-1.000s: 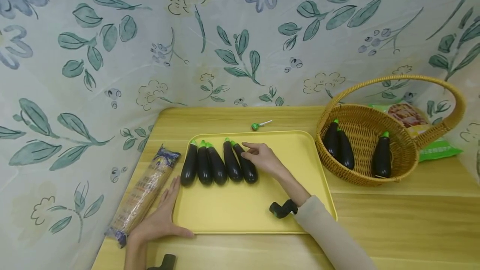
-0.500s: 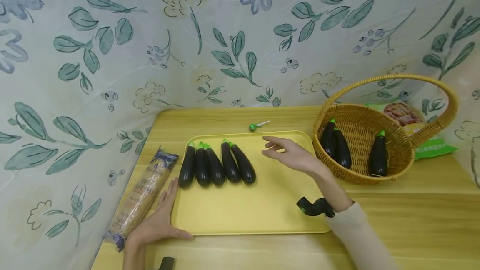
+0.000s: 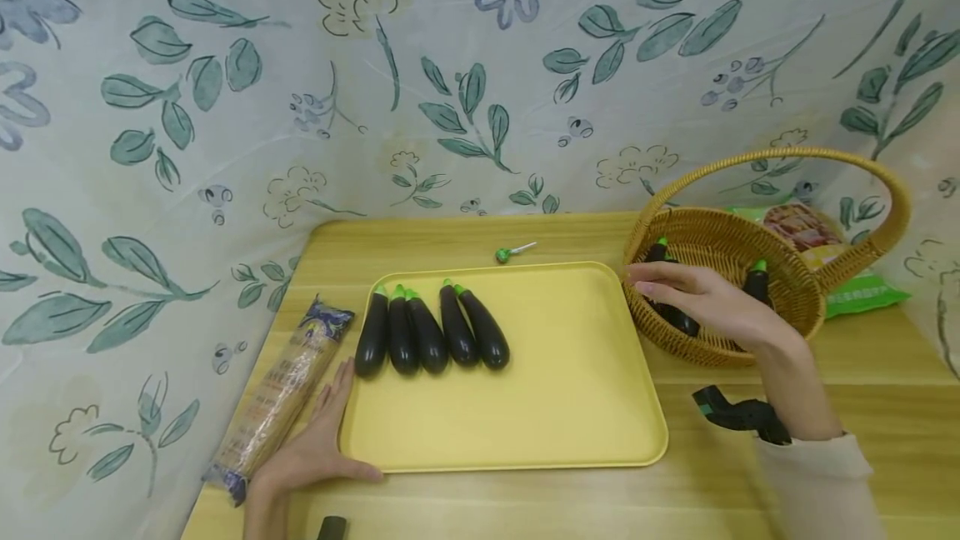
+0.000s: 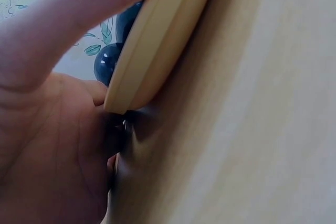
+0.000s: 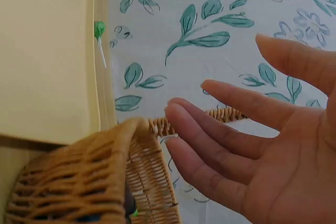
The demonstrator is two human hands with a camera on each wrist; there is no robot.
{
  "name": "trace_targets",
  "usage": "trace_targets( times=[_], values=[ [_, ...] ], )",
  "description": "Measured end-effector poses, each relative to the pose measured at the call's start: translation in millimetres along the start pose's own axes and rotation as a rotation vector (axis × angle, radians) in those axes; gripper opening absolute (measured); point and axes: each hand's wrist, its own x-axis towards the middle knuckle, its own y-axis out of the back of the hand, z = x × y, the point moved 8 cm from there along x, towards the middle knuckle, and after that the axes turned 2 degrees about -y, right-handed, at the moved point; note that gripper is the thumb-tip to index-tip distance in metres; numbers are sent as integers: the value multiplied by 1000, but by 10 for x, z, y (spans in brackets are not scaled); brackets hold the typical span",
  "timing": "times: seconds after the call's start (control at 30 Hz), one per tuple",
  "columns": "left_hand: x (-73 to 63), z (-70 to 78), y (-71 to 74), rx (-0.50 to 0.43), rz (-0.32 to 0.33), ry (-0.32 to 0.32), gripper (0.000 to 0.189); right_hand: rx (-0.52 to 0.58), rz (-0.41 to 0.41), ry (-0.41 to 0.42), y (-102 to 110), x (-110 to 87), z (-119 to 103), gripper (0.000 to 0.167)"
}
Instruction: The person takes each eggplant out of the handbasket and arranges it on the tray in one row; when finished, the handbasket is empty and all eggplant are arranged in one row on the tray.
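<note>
Several dark eggplants point(image 3: 491, 336) with green stems lie side by side on the left half of a yellow tray point(image 3: 577, 390). My left hand point(image 3: 311, 444) rests at the tray's near left corner, fingers straight along the left side and thumb along the front edge. In the left wrist view, the tray's rim point(image 4: 139, 61) passes between thumb and palm. My right hand point(image 3: 705, 298) hovers over the wicker basket point(image 3: 720, 244), fingers loosely extended and holding nothing. Beneath it, a pair of eggplants point(image 3: 684, 323) lies at the basket's left and another eggplant point(image 3: 757, 280) at the right, all partly hidden.
A long plastic packet of noodles point(image 3: 281, 398) lies left of the tray. Behind the tray is a green lollipop point(image 3: 502, 256). A green printed bag point(image 3: 862, 298) lies behind the basket, whose tall handle point(image 3: 780, 153) arches over it. Floral cloth point(image 3: 480, 140) hangs at the back.
My right hand has let go of the rightmost eggplant on the tray and moved right, over the basket. My left hand has stayed at the tray corner.
</note>
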Motion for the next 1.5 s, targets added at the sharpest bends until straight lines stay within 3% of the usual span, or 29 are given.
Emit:
trace_targets(
  times=[0.27, 0.57, 0.77, 1.07, 1.23, 1.5],
  values=[
    [-6, 26, -5, 7, 2, -5, 157, 51, 142, -177, 312, -137, 541, 71],
    [-11, 15, -1, 8, 8, -8, 157, 29, 152, -299, 308, -107, 942, 78],
    [-15, 14, 2, 11, 11, -11, 157, -7, 122, -347, 240, -19, 1075, 81],
    [-2, 14, 3, -15, 14, -22, 157, -8, 214, -372, 244, 46, 1148, 77],
    [8, 30, 11, -18, 18, -43, 156, 16, 216, -383, 218, 66, 1166, 78],
    [5, 18, 11, -20, 11, 0, 157, -19, 203, -381, 207, 101, 1179, 78]
  ],
)
